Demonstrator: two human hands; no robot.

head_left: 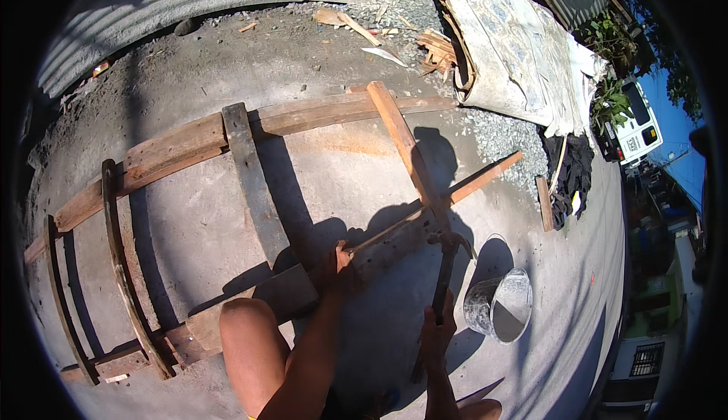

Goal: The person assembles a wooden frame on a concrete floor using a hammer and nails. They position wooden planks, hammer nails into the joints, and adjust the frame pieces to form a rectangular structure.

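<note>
Head view: rail (379, 242) is clasped by left hand (339, 264), hammer (446, 268) by right hand (436, 336); claw best levered squarely.

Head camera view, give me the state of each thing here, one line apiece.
Left hand: gripping the long wooden rail.
Right hand: closed on the hammer, head at the rail joint.
Wooden plank frame: lying flat on the concrete.
Grey metal bucket: upright, open.
White tarpaulin: spread over a heap.
</note>
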